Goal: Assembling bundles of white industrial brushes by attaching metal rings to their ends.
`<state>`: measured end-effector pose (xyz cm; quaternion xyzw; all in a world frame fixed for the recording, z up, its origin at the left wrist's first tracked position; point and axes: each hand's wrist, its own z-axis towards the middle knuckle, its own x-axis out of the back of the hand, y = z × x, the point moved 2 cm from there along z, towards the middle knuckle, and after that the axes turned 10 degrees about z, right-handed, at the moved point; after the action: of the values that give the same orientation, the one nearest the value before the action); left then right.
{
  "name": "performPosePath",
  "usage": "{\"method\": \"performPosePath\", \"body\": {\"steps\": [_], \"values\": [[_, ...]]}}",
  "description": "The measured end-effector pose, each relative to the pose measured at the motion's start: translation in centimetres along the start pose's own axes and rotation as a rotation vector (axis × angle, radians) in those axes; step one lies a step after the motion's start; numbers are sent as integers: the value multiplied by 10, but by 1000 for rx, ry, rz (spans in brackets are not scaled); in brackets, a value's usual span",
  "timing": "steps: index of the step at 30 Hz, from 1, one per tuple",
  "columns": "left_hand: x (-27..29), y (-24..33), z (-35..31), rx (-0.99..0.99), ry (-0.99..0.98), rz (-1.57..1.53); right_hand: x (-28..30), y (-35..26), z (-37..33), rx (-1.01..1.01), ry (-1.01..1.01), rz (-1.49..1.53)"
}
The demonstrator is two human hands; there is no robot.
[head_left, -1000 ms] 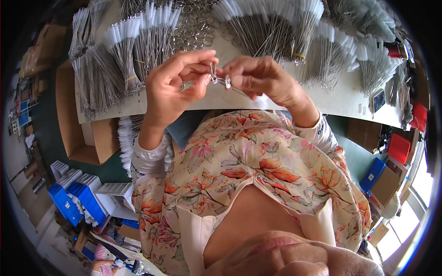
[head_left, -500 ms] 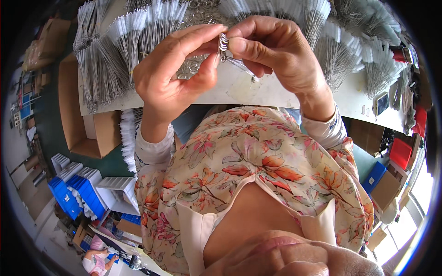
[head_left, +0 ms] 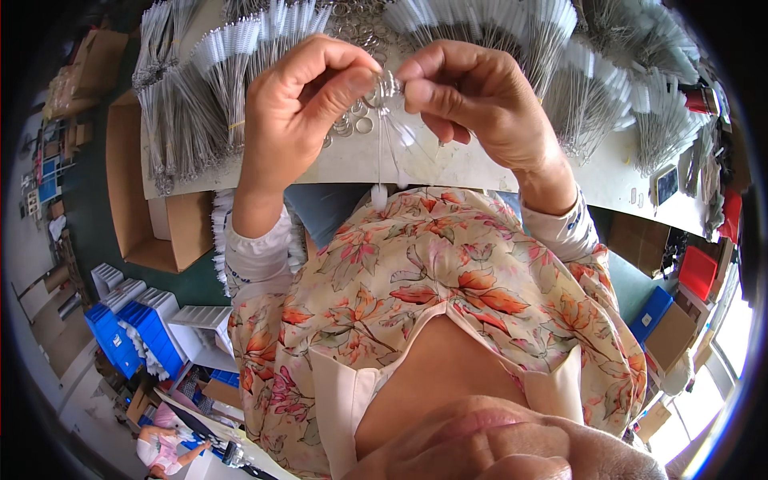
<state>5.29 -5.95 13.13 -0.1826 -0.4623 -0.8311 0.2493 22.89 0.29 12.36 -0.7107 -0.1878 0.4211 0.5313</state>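
Observation:
Above the table's near edge, my two hands meet around a small bunch of shiny metal loops [head_left: 389, 85], which looks like a split ring with wire loops on it. My left hand [head_left: 308, 100] pinches its left side between thumb and forefinger. From the right, my right hand [head_left: 484, 96] grips the other side, its remaining fingers curled under. Thin wire brushes hang down from the loops; a white bristled tip [head_left: 379, 196] dangles in front of my floral top. Blur and fingers hide how the loops join.
Bundles of wire brushes with white bristles [head_left: 228, 80] line the left of the table [head_left: 344, 170]; more brush bundles [head_left: 588, 96] lie at right. Loose metal rings [head_left: 364, 125] are scattered behind my hands. A phone [head_left: 666, 184] lies at the right edge. A cardboard box [head_left: 132, 200] stands left.
My left hand has turned and closed from a spread pose to a pinch on the ring. Wire brushes now hang straight down below the loops. My right hand has barely moved.

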Motion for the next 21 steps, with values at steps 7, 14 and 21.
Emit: {"method": "performPosePath", "body": {"steps": [7, 14, 21], "values": [[-4, 1, -3, 508, -112, -726, 7, 1, 1, 48, 11, -64], [5, 9, -8, 543, -115, -763, 3, 4, 9, 144, -49, -41], [14, 38, -6, 50, -101, 415, 3, 8, 7, 120, -155, -13]]}}
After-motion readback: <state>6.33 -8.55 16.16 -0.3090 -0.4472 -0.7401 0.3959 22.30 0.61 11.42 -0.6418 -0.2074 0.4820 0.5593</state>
